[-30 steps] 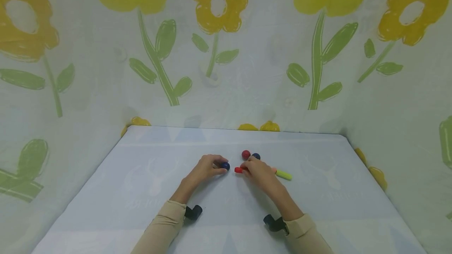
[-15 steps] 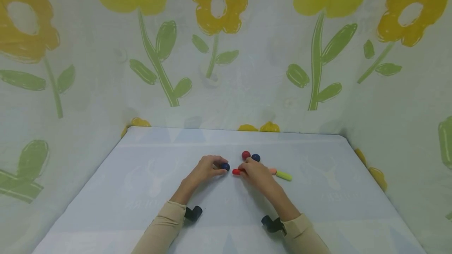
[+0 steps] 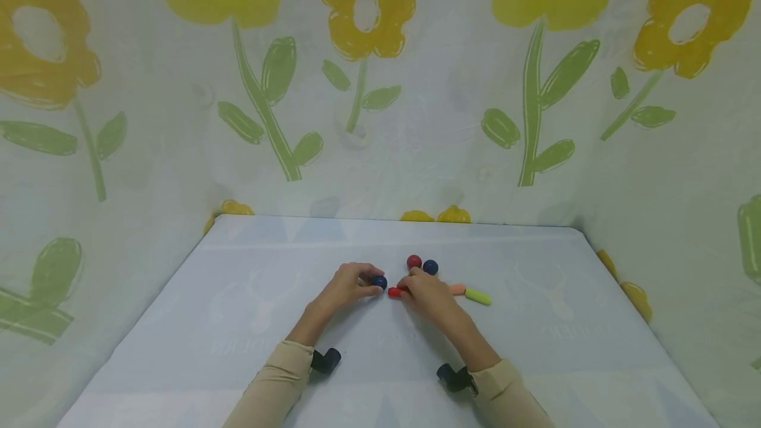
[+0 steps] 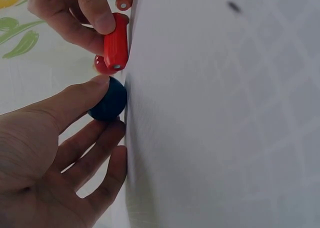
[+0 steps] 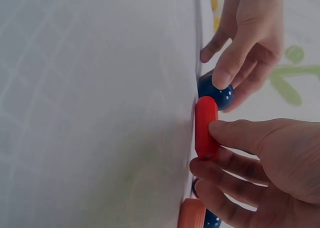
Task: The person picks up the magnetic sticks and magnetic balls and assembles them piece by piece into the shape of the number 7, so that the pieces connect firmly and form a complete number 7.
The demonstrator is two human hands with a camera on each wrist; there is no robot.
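My left hand [image 3: 349, 281] pinches a dark blue ball [image 3: 379, 281] between thumb and fingers, low over the white table [image 3: 333, 375]. Just right of it, my right hand [image 3: 429, 292] pinches a short red rod [image 3: 395, 292] with its thumb and fingers. In the left wrist view the red rod [image 4: 116, 44] shows a small pale spot on its end, close above the blue ball [image 4: 109, 102]. From the right wrist, the far end of the rod [image 5: 204, 125] overlaps the ball's edge.
Behind my right hand sit a red ball [image 3: 414, 261] and a second dark blue ball [image 3: 431, 267], side by side. An orange rod [image 3: 458, 289] and a yellow-green rod [image 3: 478, 296] lie end to end at its right. Flower-printed cloth [image 3: 428, 150] surrounds the table.
My right hand has shifted left and slightly nearer with the red rod, bringing it closer to the blue ball. More of the orange rod shows. The left hand keeps its place.
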